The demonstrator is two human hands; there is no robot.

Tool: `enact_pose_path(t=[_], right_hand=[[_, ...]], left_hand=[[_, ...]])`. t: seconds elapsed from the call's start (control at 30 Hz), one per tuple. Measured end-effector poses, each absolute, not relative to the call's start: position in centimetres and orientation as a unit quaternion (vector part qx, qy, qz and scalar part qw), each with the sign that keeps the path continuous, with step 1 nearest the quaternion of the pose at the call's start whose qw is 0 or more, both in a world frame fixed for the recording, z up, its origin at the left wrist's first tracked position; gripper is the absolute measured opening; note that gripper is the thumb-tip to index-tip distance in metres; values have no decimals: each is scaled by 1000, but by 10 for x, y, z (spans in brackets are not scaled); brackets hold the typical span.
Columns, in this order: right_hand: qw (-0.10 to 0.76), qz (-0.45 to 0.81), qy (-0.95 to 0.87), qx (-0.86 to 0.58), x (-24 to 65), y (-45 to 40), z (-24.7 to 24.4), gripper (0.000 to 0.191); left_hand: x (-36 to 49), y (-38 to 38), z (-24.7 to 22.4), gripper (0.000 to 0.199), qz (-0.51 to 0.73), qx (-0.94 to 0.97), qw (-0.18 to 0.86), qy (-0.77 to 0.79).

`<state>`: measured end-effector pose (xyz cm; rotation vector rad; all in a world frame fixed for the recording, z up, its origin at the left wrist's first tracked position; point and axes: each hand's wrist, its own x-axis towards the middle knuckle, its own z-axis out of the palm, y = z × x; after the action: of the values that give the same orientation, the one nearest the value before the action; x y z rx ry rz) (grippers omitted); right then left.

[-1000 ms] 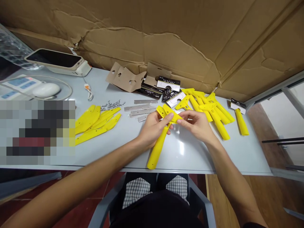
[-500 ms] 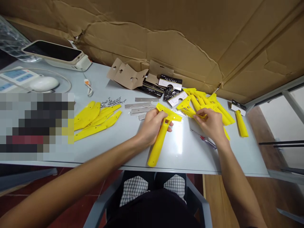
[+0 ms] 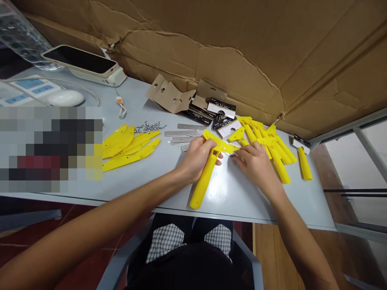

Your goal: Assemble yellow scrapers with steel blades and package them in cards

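Observation:
A yellow plastic scraper [image 3: 205, 173] with a T-shaped head is gripped in my left hand [image 3: 198, 155]. My left thumb presses on the head, and the fingers wrap behind it. The scraper's handle slants down toward the table's front edge. At the right tip of the head, the bent fingers of my right hand [image 3: 255, 163] close on it; whether they also pinch something small is hidden. Just beyond lie more yellow scrapers [image 3: 279, 163] in a pile. Left of the scraper head lie several flat metal blades [image 3: 183, 133].
Flat yellow pieces [image 3: 117, 141] and a heap of screws [image 3: 150, 127] lie on the left. Printed cards [image 3: 222, 108] and brown folded card [image 3: 171, 98] stand behind. A phone [image 3: 80, 59], a power strip [image 3: 27, 90] and a carded scraper [image 3: 304, 163] flank the work area.
My right hand has moved left from the scraper pile to the tip of the held scraper's head. The screwdriver seen earlier under that hand no longer shows. The view has shifted slightly.

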<state>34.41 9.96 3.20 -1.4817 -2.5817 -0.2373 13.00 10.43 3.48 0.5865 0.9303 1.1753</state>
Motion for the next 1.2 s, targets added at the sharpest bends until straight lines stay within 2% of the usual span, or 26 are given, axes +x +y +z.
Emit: enact_pose_path(t=[0.13,0.43,0.53,0.7,0.77,0.87,0.93,1.0,1.2], right_hand=[[13,-79,-861,-502,323,112,30,20],[-26,-127,-879,-459,322,122,29,26],[30,-84,-862,-499,330,124,36,26],[254,64,-809,-526,348,126,53,28],[304,155,-781,-524,351,124,56,24],[321,299,-741,-508,348,121,56,25],[316,349,-727,-499,345,119,54,25],[313,354,-729,-495,342,118,54,23],[321,264,-754,-509,337,115,51,18]], left_hand=[[129,107,34,17,533,256,690,417],[129,108,33,13,529,247,704,405],[129,108,32,8,526,245,703,412],[132,105,29,12,506,274,716,396],[132,103,28,19,497,284,725,383],[132,100,28,25,485,295,735,371],[132,99,28,27,480,302,737,369],[132,99,28,27,474,306,738,371],[133,98,27,28,469,309,726,397]])
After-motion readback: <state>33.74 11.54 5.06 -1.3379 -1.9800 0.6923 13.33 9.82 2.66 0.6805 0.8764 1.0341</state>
